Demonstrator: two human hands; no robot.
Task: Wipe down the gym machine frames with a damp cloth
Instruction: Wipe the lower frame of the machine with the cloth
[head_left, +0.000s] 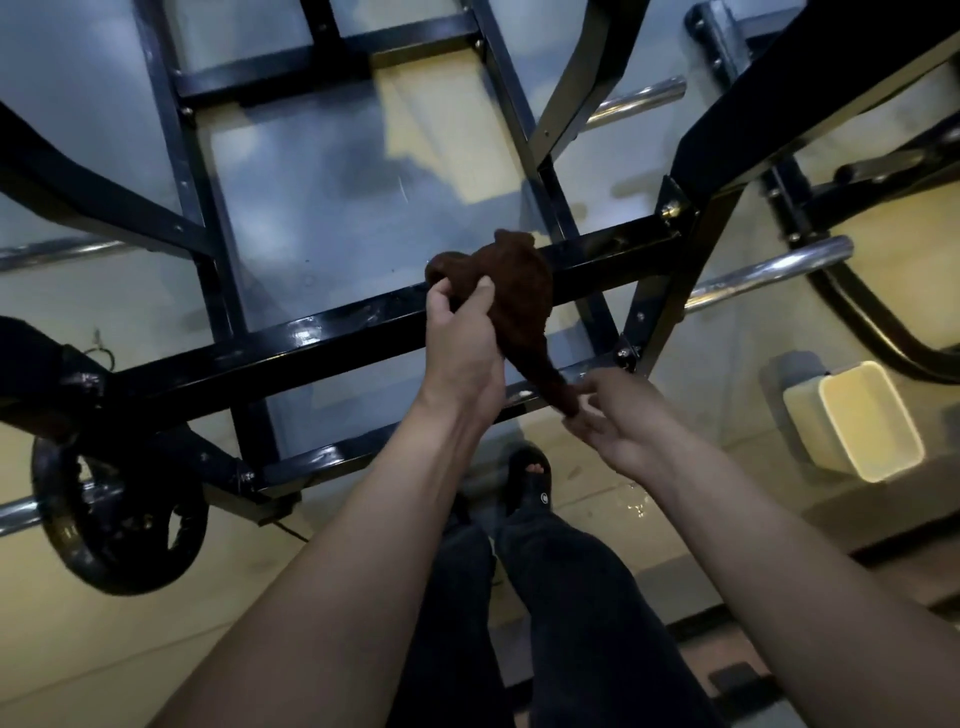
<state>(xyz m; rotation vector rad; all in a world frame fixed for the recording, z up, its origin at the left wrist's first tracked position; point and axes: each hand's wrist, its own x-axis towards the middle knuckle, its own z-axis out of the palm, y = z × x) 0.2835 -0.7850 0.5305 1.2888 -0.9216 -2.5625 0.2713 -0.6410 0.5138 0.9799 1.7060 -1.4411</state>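
Observation:
A dark brown cloth hangs bunched over a black crossbar of the gym machine frame, in the middle of the head view. My left hand grips the cloth's upper part, thumb and fingers closed on it just in front of the bar. My right hand is lower and to the right, pinching the cloth's hanging tail between fingertips. The bar to the left of the cloth shines with a wet gleam.
A black weight plate sits on a chrome sleeve at the lower left. A cream plastic tub stands on the floor at the right. Chrome bars stick out at the right. My sandalled foot is below the frame.

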